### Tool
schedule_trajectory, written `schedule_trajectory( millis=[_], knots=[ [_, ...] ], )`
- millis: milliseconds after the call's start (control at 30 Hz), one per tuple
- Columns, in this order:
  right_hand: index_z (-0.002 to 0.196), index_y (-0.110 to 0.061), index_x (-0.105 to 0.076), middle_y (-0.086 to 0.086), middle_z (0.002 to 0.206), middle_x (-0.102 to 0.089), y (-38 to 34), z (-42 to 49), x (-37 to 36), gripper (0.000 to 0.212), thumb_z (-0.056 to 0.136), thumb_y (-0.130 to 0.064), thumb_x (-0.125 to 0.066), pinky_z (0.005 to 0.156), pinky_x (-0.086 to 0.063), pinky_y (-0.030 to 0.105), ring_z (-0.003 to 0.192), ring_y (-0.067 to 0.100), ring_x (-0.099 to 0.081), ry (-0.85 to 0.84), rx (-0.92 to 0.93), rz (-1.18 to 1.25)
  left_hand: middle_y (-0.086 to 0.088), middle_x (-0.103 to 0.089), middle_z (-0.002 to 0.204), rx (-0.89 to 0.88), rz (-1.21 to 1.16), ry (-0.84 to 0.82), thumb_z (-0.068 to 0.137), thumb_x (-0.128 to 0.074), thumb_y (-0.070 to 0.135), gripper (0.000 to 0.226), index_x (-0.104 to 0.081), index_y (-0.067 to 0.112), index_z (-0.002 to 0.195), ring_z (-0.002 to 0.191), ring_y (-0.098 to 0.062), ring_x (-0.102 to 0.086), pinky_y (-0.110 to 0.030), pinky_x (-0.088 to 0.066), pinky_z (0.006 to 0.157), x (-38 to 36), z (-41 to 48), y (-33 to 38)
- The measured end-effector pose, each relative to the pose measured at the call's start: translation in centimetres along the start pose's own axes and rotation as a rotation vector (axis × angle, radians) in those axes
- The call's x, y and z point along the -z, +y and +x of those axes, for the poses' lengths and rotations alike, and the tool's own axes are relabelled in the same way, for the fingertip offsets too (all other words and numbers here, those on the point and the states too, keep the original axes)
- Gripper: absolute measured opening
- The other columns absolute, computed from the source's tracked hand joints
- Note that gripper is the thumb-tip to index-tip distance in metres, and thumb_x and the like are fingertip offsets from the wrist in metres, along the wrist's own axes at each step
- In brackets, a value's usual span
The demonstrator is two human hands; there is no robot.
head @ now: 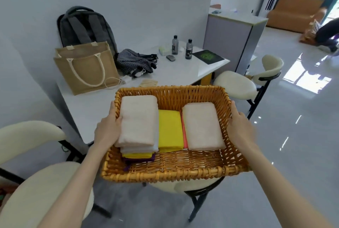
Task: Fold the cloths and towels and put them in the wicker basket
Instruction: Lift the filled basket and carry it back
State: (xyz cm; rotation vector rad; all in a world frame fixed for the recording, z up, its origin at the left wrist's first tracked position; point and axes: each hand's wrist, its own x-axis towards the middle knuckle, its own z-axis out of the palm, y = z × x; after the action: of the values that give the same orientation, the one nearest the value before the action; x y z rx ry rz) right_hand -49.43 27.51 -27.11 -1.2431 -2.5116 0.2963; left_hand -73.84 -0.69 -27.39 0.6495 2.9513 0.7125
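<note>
Your left hand (108, 126) grips the left rim of the wicker basket (165, 174), thumb hooked over the edge and touching the folded beige towel (137, 119) just inside. Your right hand (238, 123) holds the opposite rim, with one finger stretched forward along the outside of the weave. The basket sits level between your two hands.

Inside, the beige towel tops a stack on the left: under it are a white towel (141, 149), a yellow cloth (136, 155) and a purple cloth (139, 160), only their near edges showing. In the middle lies a second folded yellow cloth (170, 130), a thin coral cloth (185, 132) edges it on the right, and a second beige towel (201, 126) lies against the right wall.

The basket's near edge hangs over a cream chair seat (183, 185) and its far edge reaches the white table (91, 106) — whether it rests there, you cannot tell. Further back on the table stand a jute tote bag (86, 66), a grey backpack (86, 26), a dotted bag (135, 60), two dark bottles (175, 44) and a mouse (170, 57).
</note>
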Motion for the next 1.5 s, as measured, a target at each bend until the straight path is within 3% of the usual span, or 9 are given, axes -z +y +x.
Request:
schedule_trajectory(
  millis=[100,367,567,767,900,1167,1400,1500],
  knots=[
    [0.153,-0.029,-0.002,0.011,0.100,-0.052,5.4,1.3,3.0,0.060,0.100,-0.024,-0.029,0.067,-0.039,0.034,0.079,0.024,-0.050,-0.012,-0.017,-0.016,-0.019,-0.059,0.122,-0.024,-0.012,-0.014,0.102,-0.030,0.035,0.061,0.003,0.028,0.152,0.103,-0.039,-0.057,-0.040,-0.043,0.079,-2.3,-1.4,5.7],
    [0.149,-0.032,-0.014,0.008,0.087,-0.050,16.4,6.7,6.4,0.054,0.099,-0.021,-0.031,0.063,-0.040,0.034,0.072,0.025,-0.050,0.016,-0.062,-0.021,-0.017,-0.060,0.120,-0.061,-0.052,-0.061,0.102,-0.031,0.035,0.061,0.003,0.026,0.152,0.099,-0.034,-0.059,-0.034,-0.039,0.072,-7.8,-1.6,17.6],
    [0.149,-0.032,-0.013,0.009,0.087,-0.051,23.6,13.3,6.7,0.053,0.099,-0.025,-0.031,0.064,-0.041,0.035,0.071,0.025,-0.050,0.016,-0.056,-0.012,-0.018,-0.057,0.126,-0.080,-0.056,-0.060,0.101,-0.031,0.034,0.061,0.002,0.028,0.152,0.106,-0.036,-0.056,-0.037,-0.041,0.080,-13.1,1.5,25.7],
    [0.149,-0.029,-0.015,0.007,0.088,-0.048,29.9,23.3,7.1,0.052,0.099,-0.028,-0.031,0.066,-0.039,0.035,0.073,0.023,-0.048,-0.005,-0.021,-0.002,-0.017,-0.052,0.135,-0.046,-0.065,-0.050,0.101,-0.030,0.037,0.061,0.002,0.029,0.152,0.113,-0.038,-0.054,-0.041,-0.043,0.090,-18.7,6.2,34.4],
    [0.148,-0.026,-0.016,0.006,0.091,-0.048,34.3,30.4,8.3,0.051,0.099,-0.025,-0.031,0.065,-0.038,0.034,0.072,0.023,-0.048,-0.020,0.003,-0.003,-0.018,-0.056,0.129,-0.034,-0.059,-0.037,0.101,-0.030,0.035,0.061,0.001,0.026,0.152,0.106,-0.036,-0.057,-0.037,-0.042,0.081,-21.3,9.5,41.4],
    [0.148,-0.030,-0.013,0.006,0.089,-0.048,44.2,44.3,9.8,0.054,0.098,-0.019,-0.030,0.062,-0.036,0.033,0.068,0.023,-0.046,-0.024,0.025,-0.016,-0.018,-0.055,0.130,-0.006,-0.021,-0.002,0.101,-0.032,0.032,0.060,-0.001,0.025,0.152,0.104,-0.037,-0.057,-0.036,-0.040,0.077,-26.7,14.6,55.6],
    [0.151,-0.027,-0.004,0.014,0.116,-0.052,55.2,57.4,9.8,0.063,0.095,-0.014,-0.031,0.066,-0.040,0.036,0.087,0.033,-0.057,-0.050,0.126,-0.052,-0.017,-0.056,0.128,0.072,-0.034,0.053,0.101,-0.032,0.033,0.060,-0.001,0.027,0.152,0.106,-0.038,-0.056,-0.042,-0.044,0.086,-33.8,16.9,68.0],
    [0.151,-0.028,-0.005,0.012,0.107,-0.054,59.4,62.6,11.0,0.064,0.095,-0.013,-0.033,0.066,-0.038,0.035,0.087,0.033,-0.057,-0.040,0.187,-0.033,-0.017,-0.057,0.125,0.126,-0.033,0.070,0.101,-0.033,0.032,0.059,-0.003,0.026,0.151,0.104,-0.038,-0.057,-0.042,-0.044,0.083,-36.3,17.2,73.4]
  ],
)
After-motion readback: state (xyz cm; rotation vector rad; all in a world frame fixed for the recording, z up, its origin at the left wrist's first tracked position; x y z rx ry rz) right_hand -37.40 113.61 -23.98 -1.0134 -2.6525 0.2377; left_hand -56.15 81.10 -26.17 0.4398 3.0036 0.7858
